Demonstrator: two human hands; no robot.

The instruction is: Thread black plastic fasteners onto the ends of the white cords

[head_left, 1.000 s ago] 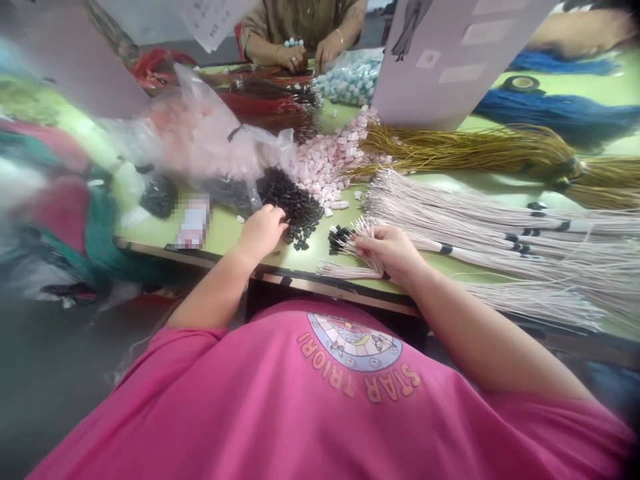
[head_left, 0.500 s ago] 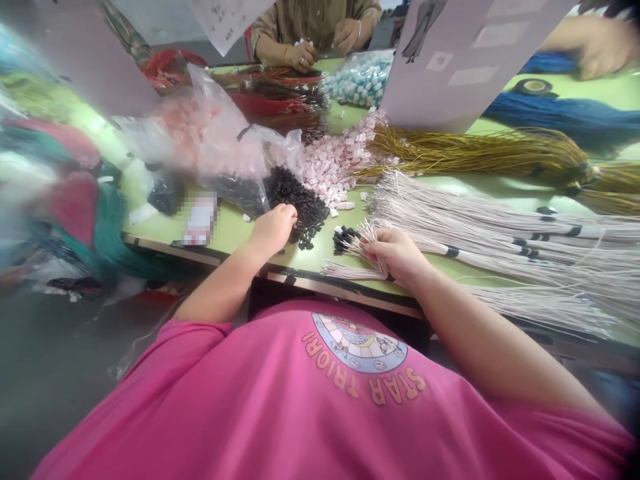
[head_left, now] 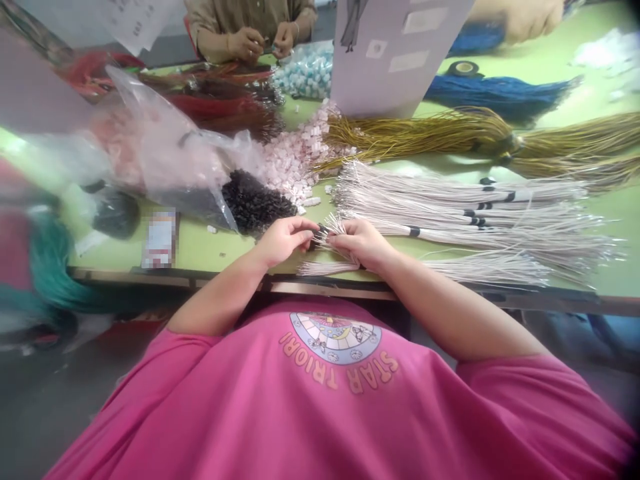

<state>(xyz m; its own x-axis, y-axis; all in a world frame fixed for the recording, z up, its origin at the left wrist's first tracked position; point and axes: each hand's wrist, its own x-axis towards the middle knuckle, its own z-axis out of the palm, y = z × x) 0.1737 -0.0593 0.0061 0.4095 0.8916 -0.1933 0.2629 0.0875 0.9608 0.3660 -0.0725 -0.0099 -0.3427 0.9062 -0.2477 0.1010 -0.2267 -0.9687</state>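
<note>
My right hand is closed round a bunch of thin white wires, their loose tips sticking out to the left. Black connector housings sit at the ends of some of these wires. My left hand is closed at those ends, thumb and fingers pinched by the black housings; the small piece between the fingertips is mostly hidden. Beyond my left hand lies a heap of loose black connector housings. Under my right hand, more white wire ends lie near the table edge.
Pale pink connector housings are heaped behind the black ones, beside a clear plastic bag. Bundles of white wires and yellow wires stretch to the right. Across the table, a person's hands work near a blue-and-white bag.
My left hand has left the black heap and moved right to the wire ends by my right hand. My right hand keeps its hold on the white wires. The view has swung right.
</note>
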